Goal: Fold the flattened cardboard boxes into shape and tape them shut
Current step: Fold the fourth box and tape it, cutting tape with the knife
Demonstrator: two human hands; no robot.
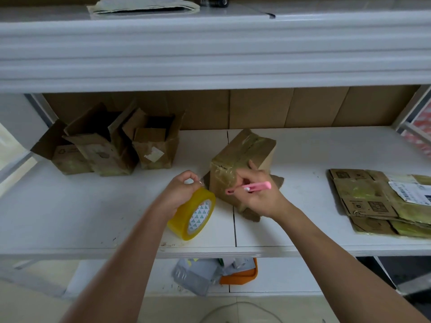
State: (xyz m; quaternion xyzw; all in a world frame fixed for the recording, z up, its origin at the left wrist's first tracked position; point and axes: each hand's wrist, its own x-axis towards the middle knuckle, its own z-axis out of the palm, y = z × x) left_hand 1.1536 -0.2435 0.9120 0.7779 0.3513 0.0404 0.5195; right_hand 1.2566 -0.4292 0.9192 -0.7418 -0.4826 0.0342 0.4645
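Observation:
A folded brown cardboard box (242, 152) stands on the white shelf (303, 206), its top seam and near side covered with clear tape. My right hand (256, 194) rests against the box's near side and grips a pink cutter (251, 188), blade end pointing left. My left hand (179, 192) holds a yellow tape roll (191, 213) just left of the box, thumb and forefinger pinched above the roll near the box's corner. A stack of flattened cardboard boxes (377, 203) lies at the right of the shelf.
Three opened cardboard boxes (109, 145) stand at the back left of the shelf. Cardboard sheets (279, 108) line the back wall. An upper shelf (210, 54) hangs overhead. Below, an orange tray (242, 275) and grey packets (196, 276) lie on a lower shelf.

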